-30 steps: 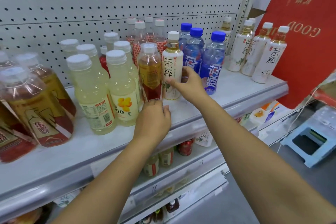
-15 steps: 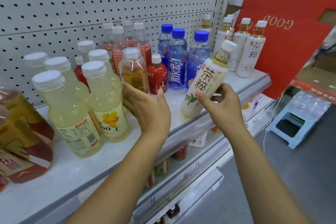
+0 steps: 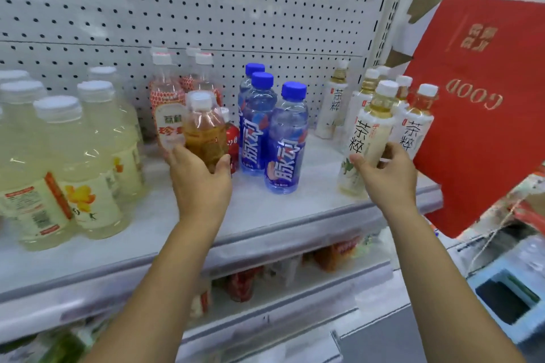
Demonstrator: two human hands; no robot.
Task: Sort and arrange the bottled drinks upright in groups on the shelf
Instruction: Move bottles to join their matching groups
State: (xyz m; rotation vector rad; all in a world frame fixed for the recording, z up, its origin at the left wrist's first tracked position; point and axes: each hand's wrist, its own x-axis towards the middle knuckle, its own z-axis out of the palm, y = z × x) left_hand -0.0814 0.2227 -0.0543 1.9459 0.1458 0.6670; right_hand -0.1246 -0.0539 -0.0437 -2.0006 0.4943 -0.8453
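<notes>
Bottled drinks stand in clusters along a white metal shelf (image 3: 265,215) backed by white pegboard (image 3: 206,15). At the right end, the right hand (image 3: 389,177) wraps its fingers and thumb around the lower body of a white-labelled tea bottle with a white cap (image 3: 368,135), which leans slightly to the right with its base at or just above the shelf near the front edge. Just behind and beside it stand several matching white-labelled tea bottles (image 3: 413,124), all upright. The left hand (image 3: 200,183) is cupped around the bottom of a small clear bottle of amber drink with a white cap (image 3: 203,130), thumb on its right side and fingers on its left; this bottle stands upright. A small red bottle (image 3: 233,138) is partly hidden behind it. To its right stand three clear blue-capped bottles with blue labels (image 3: 283,138) in a tight row running towards the pegboard. Behind the amber bottle are clear bottles with red-patterned labels (image 3: 168,103). On the left stand large pale-yellow drink bottles with white caps (image 3: 85,168). A red cardboard sheet (image 3: 477,103) leans at the shelf's right end.
</notes>
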